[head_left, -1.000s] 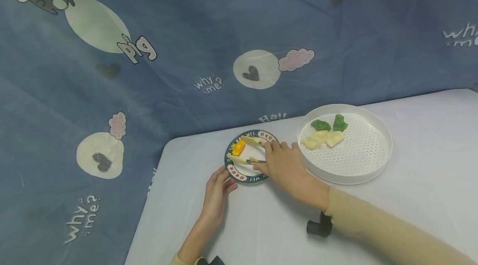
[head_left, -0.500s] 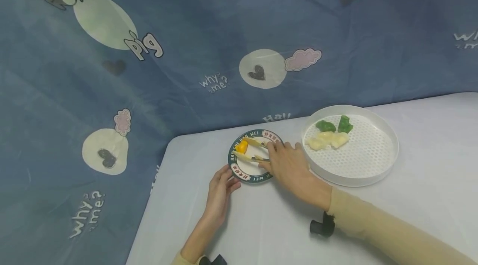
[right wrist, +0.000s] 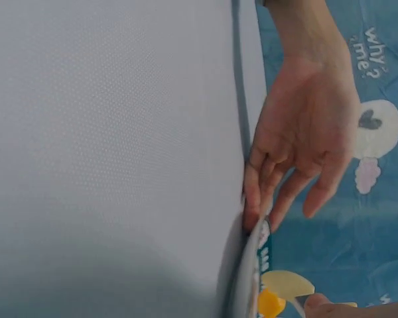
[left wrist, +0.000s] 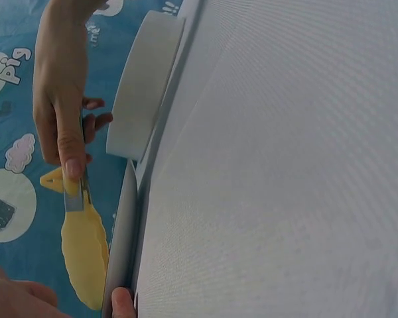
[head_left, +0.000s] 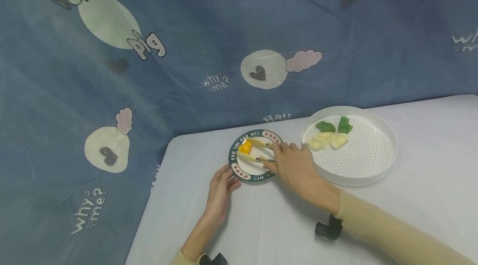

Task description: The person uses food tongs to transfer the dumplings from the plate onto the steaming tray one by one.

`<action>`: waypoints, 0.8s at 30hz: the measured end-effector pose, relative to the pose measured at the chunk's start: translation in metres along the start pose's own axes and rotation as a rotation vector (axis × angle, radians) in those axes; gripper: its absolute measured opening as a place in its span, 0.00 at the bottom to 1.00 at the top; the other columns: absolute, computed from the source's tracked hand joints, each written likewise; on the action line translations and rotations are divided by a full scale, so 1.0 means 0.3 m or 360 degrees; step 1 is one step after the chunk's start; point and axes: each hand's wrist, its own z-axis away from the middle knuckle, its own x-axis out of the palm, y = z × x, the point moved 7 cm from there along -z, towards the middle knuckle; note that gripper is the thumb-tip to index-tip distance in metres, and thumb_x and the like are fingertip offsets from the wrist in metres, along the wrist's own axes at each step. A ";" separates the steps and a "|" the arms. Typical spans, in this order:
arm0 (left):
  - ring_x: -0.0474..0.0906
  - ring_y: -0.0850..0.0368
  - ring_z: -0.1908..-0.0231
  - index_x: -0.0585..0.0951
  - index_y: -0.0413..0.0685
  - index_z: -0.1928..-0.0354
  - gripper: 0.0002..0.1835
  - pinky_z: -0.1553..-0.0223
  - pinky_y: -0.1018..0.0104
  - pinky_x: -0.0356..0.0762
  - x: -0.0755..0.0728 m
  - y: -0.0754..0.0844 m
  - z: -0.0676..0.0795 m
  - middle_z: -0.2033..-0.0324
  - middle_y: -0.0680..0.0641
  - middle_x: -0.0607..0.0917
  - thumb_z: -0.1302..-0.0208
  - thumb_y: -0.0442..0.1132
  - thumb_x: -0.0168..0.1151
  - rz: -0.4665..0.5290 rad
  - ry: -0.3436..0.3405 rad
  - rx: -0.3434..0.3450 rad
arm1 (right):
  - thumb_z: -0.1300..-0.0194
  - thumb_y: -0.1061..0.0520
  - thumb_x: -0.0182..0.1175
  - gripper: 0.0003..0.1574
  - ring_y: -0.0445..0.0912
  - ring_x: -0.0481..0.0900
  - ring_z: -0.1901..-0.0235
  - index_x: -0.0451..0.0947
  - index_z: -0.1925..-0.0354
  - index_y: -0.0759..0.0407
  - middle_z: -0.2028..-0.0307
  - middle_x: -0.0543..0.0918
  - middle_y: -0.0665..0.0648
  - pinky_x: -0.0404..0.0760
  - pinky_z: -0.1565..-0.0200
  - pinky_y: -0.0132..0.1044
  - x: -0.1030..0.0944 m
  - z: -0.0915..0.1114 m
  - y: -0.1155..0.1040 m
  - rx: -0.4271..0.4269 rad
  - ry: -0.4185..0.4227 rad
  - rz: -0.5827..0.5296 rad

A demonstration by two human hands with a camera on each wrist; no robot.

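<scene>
My right hand point(head_left: 296, 169) grips food tongs point(head_left: 267, 160) with pale yellow tips, low over a small plate point(head_left: 233, 157) with a green lettered rim. The tips stand on either side of a glossy yellow-orange piece point(head_left: 245, 147) of unclear kind; whether both touch it I cannot tell. My left hand point(head_left: 219, 194) touches the plate's near left rim. In the right wrist view the left hand point(right wrist: 305, 132) has fairly straight fingers at the plate edge point(right wrist: 251, 255). The left wrist view has the tongs point(left wrist: 84, 252) side-on above the plate point(left wrist: 124, 228).
A round white perforated tray point(head_left: 373, 176) stands right of the plate. In its left part lie two green pieces point(head_left: 325, 127) and pale yellow pieces point(head_left: 320, 141). White cloth point(head_left: 276, 232) covers the table. A blue printed curtain point(head_left: 201, 20) hangs behind.
The tongs' tips have drawn closer together around the yellow-orange piece. Tongs, right hand and piece have shifted slightly right over the plate. My left hand stays at the rim.
</scene>
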 end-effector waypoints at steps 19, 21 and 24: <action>0.77 0.54 0.41 0.59 0.34 0.18 0.34 0.41 0.75 0.86 0.000 0.005 0.001 0.34 0.37 0.73 0.15 0.48 0.44 0.0016 -0.0013 0.0012 | 0.28 0.30 0.64 0.36 0.54 0.85 0.68 0.77 0.51 0.61 0.69 0.84 0.56 0.74 0.73 0.46 -0.192 0.169 0.175 0.0013 0.0323 -0.0010; 0.77 0.54 0.41 0.59 0.34 0.18 0.33 0.41 0.77 0.86 -0.001 0.003 0.000 0.34 0.37 0.73 0.15 0.48 0.44 0.0015 -0.0010 0.0009 | 0.28 0.30 0.64 0.35 0.54 0.84 0.69 0.76 0.53 0.61 0.70 0.82 0.56 0.73 0.74 0.46 -0.205 0.185 0.197 0.0029 0.0321 -0.0019; 0.77 0.55 0.42 0.59 0.34 0.19 0.34 0.42 0.77 0.86 0.000 0.002 0.001 0.35 0.37 0.73 0.15 0.48 0.44 0.0011 -0.0009 0.0014 | 0.28 0.30 0.64 0.35 0.55 0.84 0.70 0.75 0.54 0.61 0.70 0.82 0.56 0.70 0.75 0.46 -0.227 0.212 0.228 0.0052 0.0311 -0.0020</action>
